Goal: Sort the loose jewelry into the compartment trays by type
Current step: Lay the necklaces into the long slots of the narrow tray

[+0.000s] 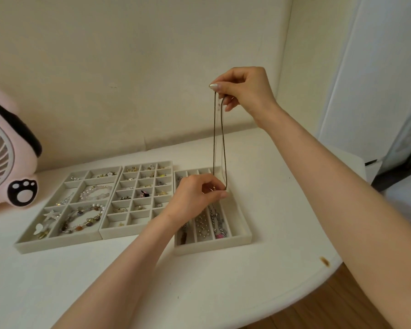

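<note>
Hanging near the middle of the frame, one necklace (214,143) is stretched into a long narrow loop between two hands. The right hand (243,91), higher up, pinches its top end between thumb and fingertips. The left hand (195,195), lower down, pinches its bottom end just above the right tray (211,249).

Three grey trays sit in a row on the white counter (199,293). The left tray (57,243) has larger compartments holding beaded bracelets, the middle tray (128,233) has a grid of small cells three across, and the right tray has long narrow slots holding chains and a pearl strand.

The left hand and wrist cover much of the right tray's middle, and whatever small piece sits between those fingers is too small to make out. One pink fan (7,150) at the left edge is cut off by the frame.

The necklace is a thin, dark olive-brown cord. A paler, nearly clear strand seems to run beside it, though that is hard to tell.
</note>
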Available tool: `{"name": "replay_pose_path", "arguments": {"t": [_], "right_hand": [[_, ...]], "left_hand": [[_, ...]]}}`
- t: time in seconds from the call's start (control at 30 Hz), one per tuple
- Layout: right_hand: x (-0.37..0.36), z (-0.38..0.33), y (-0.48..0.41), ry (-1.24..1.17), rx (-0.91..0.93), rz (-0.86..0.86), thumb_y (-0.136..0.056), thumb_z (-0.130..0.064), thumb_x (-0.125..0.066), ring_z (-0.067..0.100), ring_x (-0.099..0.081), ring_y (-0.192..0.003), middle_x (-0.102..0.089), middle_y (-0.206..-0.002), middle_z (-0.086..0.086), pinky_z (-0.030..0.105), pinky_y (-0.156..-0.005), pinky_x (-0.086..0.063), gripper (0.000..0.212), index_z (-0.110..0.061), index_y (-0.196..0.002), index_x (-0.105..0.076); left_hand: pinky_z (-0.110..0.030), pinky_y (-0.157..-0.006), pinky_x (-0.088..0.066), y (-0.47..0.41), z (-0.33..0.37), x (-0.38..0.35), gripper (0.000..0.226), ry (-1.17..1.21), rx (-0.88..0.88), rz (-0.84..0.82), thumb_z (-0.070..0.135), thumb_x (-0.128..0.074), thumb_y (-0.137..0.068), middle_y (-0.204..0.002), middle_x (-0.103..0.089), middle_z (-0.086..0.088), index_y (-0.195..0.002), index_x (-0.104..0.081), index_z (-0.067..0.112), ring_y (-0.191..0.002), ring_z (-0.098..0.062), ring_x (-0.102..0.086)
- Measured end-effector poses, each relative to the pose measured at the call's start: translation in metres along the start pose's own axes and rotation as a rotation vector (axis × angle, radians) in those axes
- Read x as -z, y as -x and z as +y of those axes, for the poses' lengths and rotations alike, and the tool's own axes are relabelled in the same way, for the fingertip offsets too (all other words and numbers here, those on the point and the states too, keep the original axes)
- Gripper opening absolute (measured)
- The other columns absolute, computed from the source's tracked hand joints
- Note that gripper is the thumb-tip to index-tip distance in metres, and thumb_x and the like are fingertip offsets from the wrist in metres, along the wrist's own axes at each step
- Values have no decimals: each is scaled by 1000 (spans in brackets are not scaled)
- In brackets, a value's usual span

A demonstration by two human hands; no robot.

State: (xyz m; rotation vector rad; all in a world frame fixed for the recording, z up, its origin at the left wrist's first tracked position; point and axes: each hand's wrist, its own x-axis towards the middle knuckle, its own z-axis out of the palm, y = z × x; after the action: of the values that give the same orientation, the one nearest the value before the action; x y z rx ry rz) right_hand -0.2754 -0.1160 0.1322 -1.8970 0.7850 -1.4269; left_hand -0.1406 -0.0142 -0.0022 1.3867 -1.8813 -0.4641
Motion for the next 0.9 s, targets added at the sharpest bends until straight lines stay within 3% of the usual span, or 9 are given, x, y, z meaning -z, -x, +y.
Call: {"name": "replay_pose_path", "arguments": {"t": [0.13, 0.33, 0.53, 0.7, 0.8, 0.9], "right_hand": [[-4, -3, -1, -61, 6, -17, -80, -4, -71, 12, -57, -51, -62, -59, 0, 24, -52, -52, 7, -10, -79, -72], [0, -3, -4, -87, 22, -1, -81, 1, -68, 10, -59, -54, -64, -67, 3, 24, -56, -54, 9, -7, -84, -71], [4, 14, -6, -26, 5, 70, -80, 2, -68, 10, -60, -54, -65, -70, 5, 24, -56, -54, 8, -4, -84, -71], [1, 40, 1, -5, -80, 86, -81, 2, -68, 11, -60, -54, -64, -68, 4, 24, -56, -55, 7, -4, -84, -71], [0, 54, 3, -15, -118, 89, -81, 1, -68, 11, -59, -54, -64, -68, 4, 25, -57, -56, 7, -5, -83, -71], [-1, 66, 4, -20, -147, 97, -81, 1, -68, 10, -59, -54, -64, -68, 3, 25, -57, -56, 8, -5, -83, -71]], "left_hand": [[-11, -64, -47, 0, 0, -2, 10, 19, 46, 51, 24, -71, -81, -78, -66, 4, -84, -67, 15, -73, -9, -61], [-31, -78, -55, 1, 1, -4, 13, 61, 64, 64, 24, -67, -85, -82, -72, -2, -88, -67, 12, -77, -15, -67], [-18, -74, -52, 4, 13, -3, 11, -3, -7, -60, 23, -61, -90, -89, -72, 2, -95, -67, 15, -76, -3, -66], [-33, -85, -48, 9, 19, -5, 22, -270, -100, -123, 15, -49, -93, -101, -69, 7, -104, -67, 23, -95, -11, -60], [-30, -86, -43, 11, 18, -7, 24, -431, -175, -94, 13, -48, -93, -105, -64, 6, -105, -66, 22, -98, -15, -54], [-28, -83, -45, 13, 18, -9, 24, -369, -148, -94, 8, -50, -92, -107, -57, 3, -104, -67, 20, -96, -15, -54]]}}
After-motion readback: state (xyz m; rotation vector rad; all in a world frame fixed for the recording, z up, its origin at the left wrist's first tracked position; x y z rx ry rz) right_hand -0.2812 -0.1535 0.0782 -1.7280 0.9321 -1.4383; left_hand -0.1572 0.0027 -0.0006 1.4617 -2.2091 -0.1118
